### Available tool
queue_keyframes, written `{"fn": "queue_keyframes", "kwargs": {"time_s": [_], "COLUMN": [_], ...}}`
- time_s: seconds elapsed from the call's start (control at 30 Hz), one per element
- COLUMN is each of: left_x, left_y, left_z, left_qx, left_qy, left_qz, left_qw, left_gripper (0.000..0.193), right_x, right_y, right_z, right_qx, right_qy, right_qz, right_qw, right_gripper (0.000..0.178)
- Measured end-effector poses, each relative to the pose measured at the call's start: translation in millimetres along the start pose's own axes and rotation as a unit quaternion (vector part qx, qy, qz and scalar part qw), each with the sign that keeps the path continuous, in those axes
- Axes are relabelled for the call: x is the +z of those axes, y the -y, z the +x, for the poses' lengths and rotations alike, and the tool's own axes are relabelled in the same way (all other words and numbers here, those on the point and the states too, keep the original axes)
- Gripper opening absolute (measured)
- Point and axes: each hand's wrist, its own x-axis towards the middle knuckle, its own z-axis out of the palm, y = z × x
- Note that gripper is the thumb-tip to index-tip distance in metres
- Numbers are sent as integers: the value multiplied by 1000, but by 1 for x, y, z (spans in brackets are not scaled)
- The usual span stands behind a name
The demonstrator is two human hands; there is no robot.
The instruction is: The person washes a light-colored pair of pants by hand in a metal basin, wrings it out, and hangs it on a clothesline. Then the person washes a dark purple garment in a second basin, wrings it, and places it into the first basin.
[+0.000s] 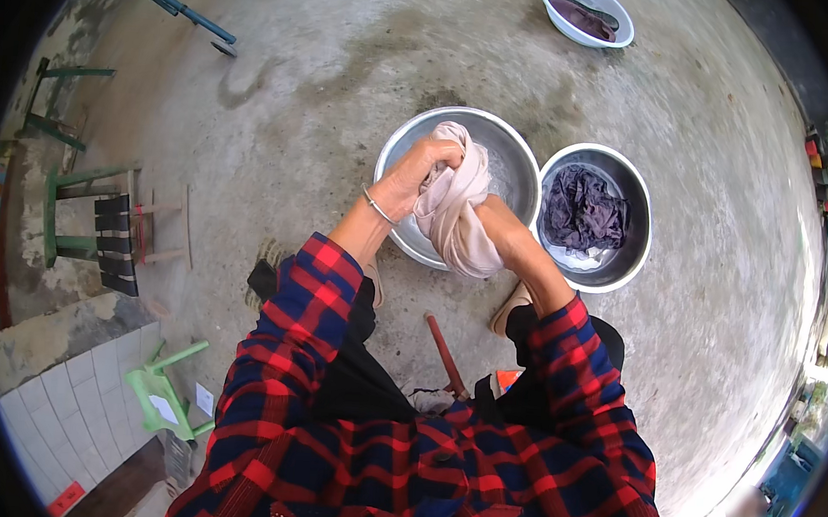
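Observation:
Both my hands grip a twisted, pale pink cloth (463,200) above a wide metal basin (515,151). My left hand (417,172), with a bangle at its wrist, is closed around the cloth's upper left part. Lower down on the right side, my right hand (506,231) is closed on the same cloth, its fingers partly hidden by the folds. The cloth hangs in a thick coil over the basin's near rim. Beside it on the right, a second metal basin (645,225) holds a dark purple crumpled cloth (585,210).
A pale blue basin (625,34) with dark cloth inside stands farther off on the concrete floor (320,92). At left are a wooden chair (80,214) and a light green stool (164,395). A reddish stick (444,350) lies between my legs.

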Motion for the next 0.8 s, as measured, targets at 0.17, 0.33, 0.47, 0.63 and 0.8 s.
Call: {"fn": "queue_keyframes", "kwargs": {"time_s": [0.17,0.33,0.47,0.63,0.8], "left_x": [1,6,19,18,23], "left_y": [-30,-44,-47,-42,-34], "left_z": [-17,-20,-14,-12,-10], "left_qx": [-32,43,123,252,277], "left_qy": [66,136,49,-87,-157], "left_qz": [-75,9,-8,36,22], "left_qw": [994,990,991,963,948], "left_gripper": [29,71,53,30,18], "right_x": [-19,-31,-44,-46,-39], "right_y": [11,-3,-41,48,41], "right_z": [-18,-21,7,-20,-13], "right_qx": [-91,-28,-19,54,79], "right_qy": [39,87,29,-18,-6], "right_qz": [144,456,503,543,559], "right_qw": [985,885,864,838,826], "right_gripper": [40,54,38,55,68]}}
